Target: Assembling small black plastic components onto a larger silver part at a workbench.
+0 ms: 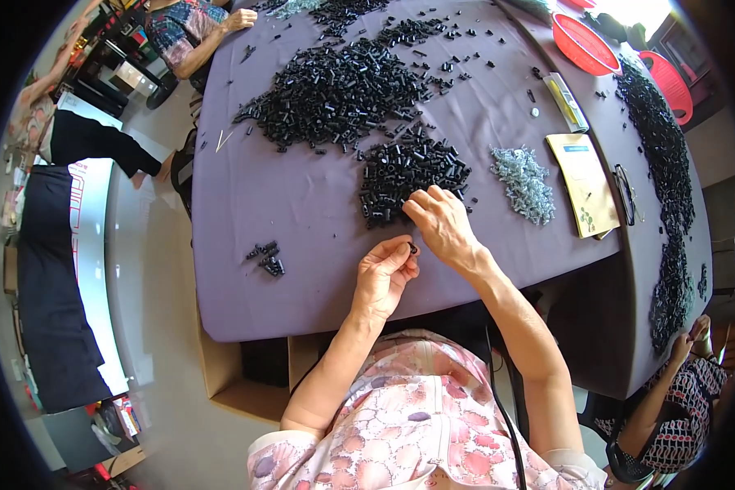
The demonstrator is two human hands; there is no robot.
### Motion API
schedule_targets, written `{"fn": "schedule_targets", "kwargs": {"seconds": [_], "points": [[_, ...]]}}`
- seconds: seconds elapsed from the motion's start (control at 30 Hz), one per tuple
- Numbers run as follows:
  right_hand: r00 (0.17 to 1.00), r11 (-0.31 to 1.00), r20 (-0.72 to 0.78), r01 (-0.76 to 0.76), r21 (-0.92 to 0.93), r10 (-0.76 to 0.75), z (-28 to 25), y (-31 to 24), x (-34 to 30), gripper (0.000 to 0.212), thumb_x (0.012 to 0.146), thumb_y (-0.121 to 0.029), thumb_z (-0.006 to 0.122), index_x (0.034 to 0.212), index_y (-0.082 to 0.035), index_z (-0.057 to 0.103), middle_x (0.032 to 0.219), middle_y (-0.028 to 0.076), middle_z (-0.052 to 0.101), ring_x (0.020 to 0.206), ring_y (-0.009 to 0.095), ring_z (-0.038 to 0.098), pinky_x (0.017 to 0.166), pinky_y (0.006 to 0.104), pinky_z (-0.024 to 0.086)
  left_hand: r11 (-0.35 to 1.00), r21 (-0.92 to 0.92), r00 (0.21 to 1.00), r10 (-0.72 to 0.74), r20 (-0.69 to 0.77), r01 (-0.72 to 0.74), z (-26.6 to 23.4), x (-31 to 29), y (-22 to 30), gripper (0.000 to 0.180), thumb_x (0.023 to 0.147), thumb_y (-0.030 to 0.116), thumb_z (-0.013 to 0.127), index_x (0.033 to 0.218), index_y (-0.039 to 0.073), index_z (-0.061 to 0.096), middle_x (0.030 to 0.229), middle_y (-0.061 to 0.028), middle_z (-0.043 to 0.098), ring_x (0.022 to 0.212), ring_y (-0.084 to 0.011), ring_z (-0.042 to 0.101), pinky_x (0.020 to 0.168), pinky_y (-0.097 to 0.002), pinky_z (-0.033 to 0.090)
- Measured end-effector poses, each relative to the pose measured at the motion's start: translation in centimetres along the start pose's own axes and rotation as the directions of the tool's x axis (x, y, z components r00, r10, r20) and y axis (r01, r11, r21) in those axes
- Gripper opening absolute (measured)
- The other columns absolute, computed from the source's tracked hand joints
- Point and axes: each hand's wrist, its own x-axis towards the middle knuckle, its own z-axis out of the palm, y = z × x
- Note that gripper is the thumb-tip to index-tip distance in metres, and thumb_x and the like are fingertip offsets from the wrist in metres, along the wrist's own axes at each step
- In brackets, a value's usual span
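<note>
Purple surface heaped with black tubes; few finished. Left hand pinched one, seemingly; right hand spread over pile.

A: One view only, from the wearer's head, looking steeply down over the chest at the purple table.

B: Fisheye, clearly. The table edges bow outward and a dark rim rings the frame.

A: Both forearms come up from the lower edge to the centre, where the left hand and right hand sit close under the lens.

B: The far side of the table runs to the top of the frame, small and distant, with another person's arm at upper left.

A: Floor fills the left, and a neighbour's patterned sleeve shows at lower right.
</note>
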Motion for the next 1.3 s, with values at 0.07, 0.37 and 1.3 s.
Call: {"fn": "schedule_targets", "kwargs": {"seconds": [0.07,0.37,1.3], "points": [[1.000,1.000,0.015,0.007,0.006,-0.007,0.2,0.1,0.2,0.014,0.073,-0.011,0.058,0.086,-0.009,0.056,0.084,0.005,0.053,0.084,0.022,0.055,0.072,0.0353,0.045,1.000,0.004,1.000,-0.002,-0.005,0.002,-0.2,0.0,0.0,0.014,0.087,0.005,0.063,0.102,0.002,0.065,0.086,-0.0099,0.066,0.068,-0.0129,0.058,0.064,-0.0274,0.048],[0.994,0.989,-0.023,-0.103,0.101,0.106,0.1,0.5,-0.2,0.036,0.068,0.003,0.059,0.103,-0.004,0.057,0.089,0.012,0.054,0.082,0.031,0.057,0.070,0.0397,0.048,1.000,0.018,1.000,0.003,-0.028,-0.002,0.1,-0.1,-0.1,0.015,0.087,0.006,0.063,0.101,0.005,0.066,0.087,-0.0097,0.065,0.069,-0.0128,0.056,0.066,-0.0278,0.047],[0.662,-0.093,0.122,-0.079,0.993,0.740,-1.9,-3.1,-10.5,0.018,0.084,0.008,0.061,0.100,0.000,0.065,0.095,0.004,0.066,0.087,0.010,0.062,0.076,0.0229,0.052,0.978,0.202,0.998,0.045,0.049,-0.054,4.2,0.9,-4.4,0.014,0.089,0.003,0.060,0.103,0.003,0.064,0.090,-0.0079,0.066,0.073,-0.0159,0.062,0.069,-0.0306,0.055]]}}
